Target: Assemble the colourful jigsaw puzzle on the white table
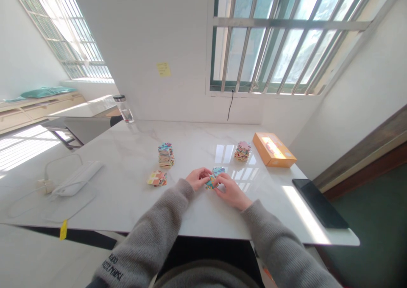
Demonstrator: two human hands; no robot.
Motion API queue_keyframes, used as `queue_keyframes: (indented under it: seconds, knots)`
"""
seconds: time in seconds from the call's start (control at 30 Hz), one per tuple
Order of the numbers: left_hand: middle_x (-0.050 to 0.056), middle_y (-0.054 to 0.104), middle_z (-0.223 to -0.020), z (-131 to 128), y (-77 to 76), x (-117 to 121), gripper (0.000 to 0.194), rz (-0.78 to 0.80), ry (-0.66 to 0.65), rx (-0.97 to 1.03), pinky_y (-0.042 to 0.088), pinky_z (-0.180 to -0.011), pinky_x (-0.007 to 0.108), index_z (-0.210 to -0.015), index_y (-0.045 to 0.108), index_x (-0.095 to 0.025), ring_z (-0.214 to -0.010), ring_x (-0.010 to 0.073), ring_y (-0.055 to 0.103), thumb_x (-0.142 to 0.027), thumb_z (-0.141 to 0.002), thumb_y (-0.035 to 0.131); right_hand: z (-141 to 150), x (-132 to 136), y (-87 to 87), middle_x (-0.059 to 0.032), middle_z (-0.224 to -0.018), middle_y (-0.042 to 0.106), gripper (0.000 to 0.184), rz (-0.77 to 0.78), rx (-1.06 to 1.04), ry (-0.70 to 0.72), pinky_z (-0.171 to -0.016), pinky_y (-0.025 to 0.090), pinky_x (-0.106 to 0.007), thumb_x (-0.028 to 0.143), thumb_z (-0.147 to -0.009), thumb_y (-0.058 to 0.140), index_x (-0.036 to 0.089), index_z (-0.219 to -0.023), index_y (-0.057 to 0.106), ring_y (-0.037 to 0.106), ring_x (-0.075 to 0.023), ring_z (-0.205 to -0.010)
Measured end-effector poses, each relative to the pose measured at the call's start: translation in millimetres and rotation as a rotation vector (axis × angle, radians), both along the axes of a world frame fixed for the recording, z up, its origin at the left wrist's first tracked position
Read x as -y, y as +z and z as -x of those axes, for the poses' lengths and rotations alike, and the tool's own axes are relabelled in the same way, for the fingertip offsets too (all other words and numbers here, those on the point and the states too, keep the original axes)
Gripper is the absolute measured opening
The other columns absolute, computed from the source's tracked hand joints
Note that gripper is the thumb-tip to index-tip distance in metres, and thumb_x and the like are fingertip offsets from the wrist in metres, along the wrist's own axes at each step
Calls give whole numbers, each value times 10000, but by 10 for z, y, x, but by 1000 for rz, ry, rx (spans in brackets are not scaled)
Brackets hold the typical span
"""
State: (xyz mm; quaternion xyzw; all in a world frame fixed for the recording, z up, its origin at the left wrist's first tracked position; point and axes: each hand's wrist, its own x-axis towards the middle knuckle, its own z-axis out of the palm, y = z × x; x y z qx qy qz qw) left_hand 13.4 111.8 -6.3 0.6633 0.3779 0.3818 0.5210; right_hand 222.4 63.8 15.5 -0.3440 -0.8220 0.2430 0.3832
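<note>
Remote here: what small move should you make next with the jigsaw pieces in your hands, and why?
Probably press the jigsaw pieces firmly together, as a check on the fit: your left hand and right hand both grip them above the marble table, but the fingers hide the join, so whether they interlock cannot be told.
</note>
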Motion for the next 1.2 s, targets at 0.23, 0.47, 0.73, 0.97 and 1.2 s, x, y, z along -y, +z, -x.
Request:
queue_keyframes:
  seconds: [0.23,0.47,0.73,0.97,1.2]
  knots:
    - [13,659,-713,-5,26,48,473,-17,-106,-55,451,-647,254,-1119,668,-121,-666,142,604,-442,-782,751,-104,47,18,-61,-1235,629,175,-109,118,86,-1043,454,-434,189,-902,658,270,-1057,654,542,-229,-1179]
    - [47,703,-879,-11,100,71,279,-200,80,-250,485,-732,291,-1038,730,-177,-767,169,606,-357,-843,642,-329,125,36,-57,-1121,678,150,-65,263,-38,-952,439,-450,313,-896,709,291,-1042,686,582,-253,-1056]
    - [35,675,-857,1,117,84,255,-231,83,-272,492,-727,293,-1043,716,-172,-677,142,558,-288,-832,632,-579,233,91,-44,-1123,672,124,-21,368,-47,-951,395,-452,273,-884,686,297,-1005,692,556,-256,-1074]
    - [33,661,-847,-8,120,74,247,-260,79,-293,493,-728,294,-1042,701,-166,-699,151,577,-256,-833,604,-491,134,128,-78,-1094,633,105,-45,233,-85,-981,422,-453,253,-955,566,248,-992,665,537,-245,-1068]
    - [16,644,-792,-18,130,75,208,-278,97,-282,492,-711,288,-992,709,-177,-678,147,564,-254,-823,615,-317,-451,108,-68,-1015,612,140,-105,252,-71,-931,466,-410,144,-878,594,228,-974,651,529,-230,-994]
